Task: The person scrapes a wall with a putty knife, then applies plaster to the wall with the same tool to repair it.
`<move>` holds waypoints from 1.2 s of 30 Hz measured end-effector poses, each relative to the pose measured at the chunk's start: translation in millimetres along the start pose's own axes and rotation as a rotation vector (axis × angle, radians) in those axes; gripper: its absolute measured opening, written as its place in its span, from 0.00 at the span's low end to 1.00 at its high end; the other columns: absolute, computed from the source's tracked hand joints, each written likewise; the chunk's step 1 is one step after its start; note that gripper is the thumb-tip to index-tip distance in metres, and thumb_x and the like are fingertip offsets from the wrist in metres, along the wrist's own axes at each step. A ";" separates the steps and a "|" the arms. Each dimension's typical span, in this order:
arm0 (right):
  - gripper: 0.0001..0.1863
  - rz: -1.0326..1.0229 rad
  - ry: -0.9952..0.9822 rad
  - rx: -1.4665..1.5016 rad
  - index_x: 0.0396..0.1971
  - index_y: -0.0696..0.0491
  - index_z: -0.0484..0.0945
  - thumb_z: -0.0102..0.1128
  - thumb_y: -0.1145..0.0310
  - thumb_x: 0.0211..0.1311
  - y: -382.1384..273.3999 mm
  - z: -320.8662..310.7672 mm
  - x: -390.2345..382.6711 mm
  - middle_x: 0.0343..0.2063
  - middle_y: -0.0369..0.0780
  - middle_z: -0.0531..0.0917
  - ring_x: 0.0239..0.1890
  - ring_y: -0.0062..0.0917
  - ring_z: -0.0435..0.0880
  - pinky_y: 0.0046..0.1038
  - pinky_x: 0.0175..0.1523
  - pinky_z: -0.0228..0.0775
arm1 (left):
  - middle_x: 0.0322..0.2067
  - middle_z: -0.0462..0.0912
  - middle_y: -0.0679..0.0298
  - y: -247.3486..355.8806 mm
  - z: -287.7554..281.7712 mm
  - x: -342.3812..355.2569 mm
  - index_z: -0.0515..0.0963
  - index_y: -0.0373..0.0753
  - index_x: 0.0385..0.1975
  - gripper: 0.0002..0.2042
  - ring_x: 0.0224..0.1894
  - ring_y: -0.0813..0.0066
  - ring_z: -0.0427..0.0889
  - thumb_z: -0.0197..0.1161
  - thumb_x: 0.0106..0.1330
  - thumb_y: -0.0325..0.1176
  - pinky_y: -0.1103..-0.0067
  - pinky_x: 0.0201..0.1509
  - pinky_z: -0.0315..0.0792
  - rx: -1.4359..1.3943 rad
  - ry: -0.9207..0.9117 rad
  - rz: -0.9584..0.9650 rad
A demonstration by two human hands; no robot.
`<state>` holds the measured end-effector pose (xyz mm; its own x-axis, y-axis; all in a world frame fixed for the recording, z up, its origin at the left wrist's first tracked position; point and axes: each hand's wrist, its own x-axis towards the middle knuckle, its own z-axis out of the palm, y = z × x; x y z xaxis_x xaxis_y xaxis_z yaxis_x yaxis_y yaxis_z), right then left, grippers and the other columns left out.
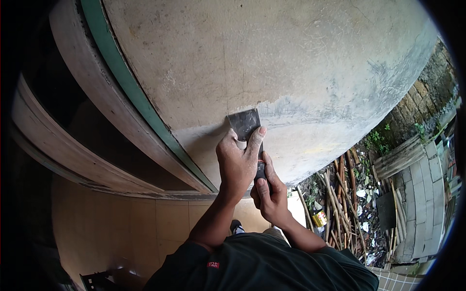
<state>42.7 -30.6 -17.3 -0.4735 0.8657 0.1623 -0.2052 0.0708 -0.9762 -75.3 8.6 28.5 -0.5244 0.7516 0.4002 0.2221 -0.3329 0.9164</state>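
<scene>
Both my hands grip one scraper (pixel 245 123) with a wide, flat dark blade and a dark handle. My left hand (pixel 236 162) is closed round the blade's lower part, its thumb lying along the metal and pale dust on the fingers. Lower down, my right hand (pixel 272 191) wraps the handle. The blade's top edge meets the wall (pixel 286 63), where a rough, beige old coat ends. Below and right of that edge the surface is paler, with grey-blue patches. What the blade's far side touches is hidden.
A green-edged wooden frame (pixel 121 77) with a dark pane borders the wall at left. Tiled floor (pixel 141 218) lies beneath me. At right are bamboo poles and rubble (pixel 344 203), a yellow container (pixel 320 218) and a grey block wall (pixel 422 199).
</scene>
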 end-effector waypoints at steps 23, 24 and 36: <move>0.27 0.037 -0.045 -0.039 0.68 0.55 0.55 0.45 0.76 0.70 -24.6 -22.8 0.7 0.50 0.36 0.75 0.26 0.10 0.65 0.15 0.32 0.64 | 0.23 0.79 0.67 9.4 17.3 -10.9 0.76 0.29 0.27 0.12 0.26 0.85 0.71 0.66 0.63 0.33 0.83 0.29 0.67 -0.183 0.147 -0.023; 0.27 0.047 -0.044 -0.044 0.68 0.56 0.55 0.45 0.76 0.70 -20.8 -23.9 -2.0 0.51 0.37 0.75 0.26 0.10 0.65 0.15 0.32 0.64 | 0.23 0.79 0.67 1.6 17.9 -14.1 0.76 0.29 0.27 0.11 0.26 0.85 0.71 0.66 0.63 0.32 0.83 0.29 0.67 -0.127 0.148 -0.003; 0.26 0.069 -0.052 -0.114 0.67 0.56 0.58 0.46 0.77 0.69 -24.2 -28.4 3.1 0.58 0.43 0.72 0.29 0.10 0.67 0.17 0.35 0.67 | 0.22 0.78 0.67 -0.4 20.9 -9.2 0.76 0.30 0.27 0.12 0.25 0.85 0.71 0.66 0.64 0.34 0.83 0.28 0.66 -0.082 0.168 -0.008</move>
<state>70.5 -15.6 2.8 -0.5277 0.8436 0.0991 -0.0732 0.0710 -0.9948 -53.4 13.7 24.6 -0.6570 0.6511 0.3800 0.1537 -0.3778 0.9130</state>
